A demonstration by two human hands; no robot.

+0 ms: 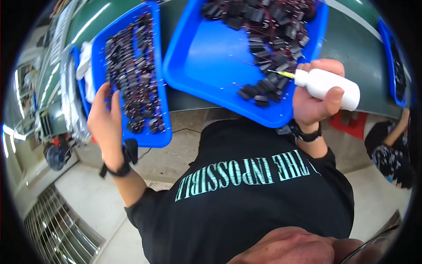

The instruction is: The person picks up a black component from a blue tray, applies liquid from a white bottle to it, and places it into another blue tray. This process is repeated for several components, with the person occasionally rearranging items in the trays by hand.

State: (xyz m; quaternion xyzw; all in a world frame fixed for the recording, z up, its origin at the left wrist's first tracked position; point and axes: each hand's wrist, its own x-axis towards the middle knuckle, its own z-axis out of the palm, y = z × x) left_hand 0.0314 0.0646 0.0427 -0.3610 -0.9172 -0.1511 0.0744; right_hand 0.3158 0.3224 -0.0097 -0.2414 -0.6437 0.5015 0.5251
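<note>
My right hand (314, 103) is wrapped round a white squeeze bottle (332, 88), tilted so its thin metal needle with a yellow base points left over a large blue tray (211, 53). Below the needle lie small black blocks (263, 90) with thin dark red wires, heaped along that tray's right side. At the left edge of a narrower blue tray (161, 132), my left hand (105, 121) has its fingers stretched out and apart, with nothing visible between them. Rows of similar black wired parts (132, 75) fill this narrower tray. Both wrists wear black bands.
The trays rest on a green bench (193, 102), their near ends reaching its front edge. White cloth or gloves (85, 61) and clear plastic bags (72, 97) lie left of the narrow tray. Another blue tray (387, 57) stands far right, near another person's arm (398, 127).
</note>
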